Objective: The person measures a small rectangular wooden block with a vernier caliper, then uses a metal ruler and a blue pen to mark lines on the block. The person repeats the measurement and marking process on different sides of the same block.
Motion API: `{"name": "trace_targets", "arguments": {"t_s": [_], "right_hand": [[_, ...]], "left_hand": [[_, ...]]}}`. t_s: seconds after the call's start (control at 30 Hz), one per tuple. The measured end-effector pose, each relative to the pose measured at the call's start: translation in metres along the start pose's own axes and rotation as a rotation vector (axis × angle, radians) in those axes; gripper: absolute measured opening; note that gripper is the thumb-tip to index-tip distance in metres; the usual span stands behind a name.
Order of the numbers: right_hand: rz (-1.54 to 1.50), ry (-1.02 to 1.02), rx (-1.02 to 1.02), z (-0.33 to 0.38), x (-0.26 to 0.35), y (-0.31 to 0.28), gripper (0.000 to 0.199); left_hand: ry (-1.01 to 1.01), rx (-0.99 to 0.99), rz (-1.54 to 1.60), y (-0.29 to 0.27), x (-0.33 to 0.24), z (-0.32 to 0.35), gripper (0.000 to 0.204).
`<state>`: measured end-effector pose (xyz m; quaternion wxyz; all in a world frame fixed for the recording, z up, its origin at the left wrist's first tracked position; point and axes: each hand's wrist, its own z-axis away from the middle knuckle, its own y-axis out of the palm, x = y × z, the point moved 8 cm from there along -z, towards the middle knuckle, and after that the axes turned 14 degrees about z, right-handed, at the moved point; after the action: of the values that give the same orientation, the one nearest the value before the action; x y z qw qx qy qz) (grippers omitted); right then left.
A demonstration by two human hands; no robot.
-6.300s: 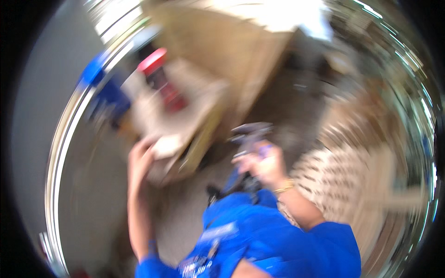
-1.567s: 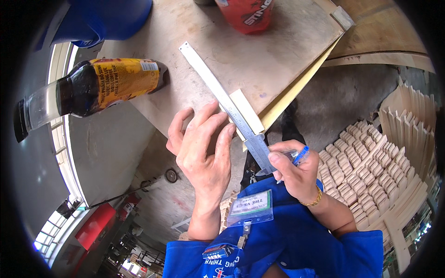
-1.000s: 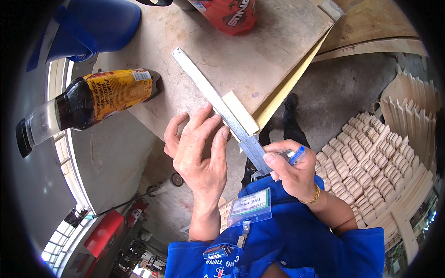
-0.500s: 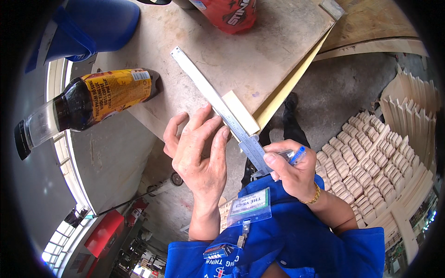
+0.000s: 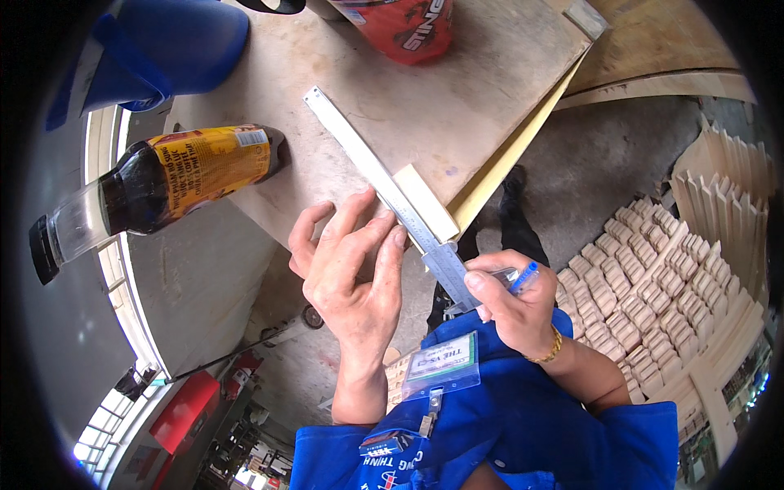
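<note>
A metal vernier caliper (image 5: 351, 139) slants across the near corner of the worktable, its long beam pointing away to the left. My right hand (image 5: 518, 306) is closed round its sliding end, with a blue pen (image 5: 523, 278) also held in the fingers. Against the beam lies a small pale wooden block (image 5: 426, 202), partly covered by the caliper. My left hand (image 5: 351, 278) has bent fingers, their tips pressed at the beam's left edge where the block passes beneath. The caliper partly hides that grip.
On the worktable (image 5: 482, 106) are a dark bottle with a yellow label (image 5: 214, 167), a blue cap (image 5: 180, 49) and a red package (image 5: 404, 28). Stacked wooden pieces (image 5: 645, 278) stand on the right, with thin boards (image 5: 723, 180) behind them.
Both hands keep their hold, and the caliper has turned very slightly. The bottle and cap sit a little farther right in the picture.
</note>
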<state>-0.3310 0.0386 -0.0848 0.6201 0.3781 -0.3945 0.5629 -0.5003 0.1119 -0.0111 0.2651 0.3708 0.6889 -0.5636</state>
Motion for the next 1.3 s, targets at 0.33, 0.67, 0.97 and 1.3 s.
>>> {"name": "trace_targets", "arguments": {"t_s": [0.33, 0.67, 0.97, 1.3], "right_hand": [[-0.003, -0.012, -0.022, 0.001, -0.001, 0.0, 0.012], [-0.013, -0.014, -0.014, 0.001, -0.001, 0.0, 0.012], [0.003, 0.029, 0.028, 0.002, -0.002, 0.0, 0.016], [-0.181, -0.325, -0.229, 0.009, 0.02, -0.079, 0.041]], "left_hand": [[0.029, -0.013, -0.043, 0.0, -0.002, -0.006, 0.029], [0.064, -0.027, -0.075, 0.002, -0.007, -0.008, 0.03], [0.089, -0.018, -0.151, 0.005, -0.012, -0.01, 0.026], [0.113, 0.016, -0.172, 0.005, -0.015, -0.013, 0.025]]}}
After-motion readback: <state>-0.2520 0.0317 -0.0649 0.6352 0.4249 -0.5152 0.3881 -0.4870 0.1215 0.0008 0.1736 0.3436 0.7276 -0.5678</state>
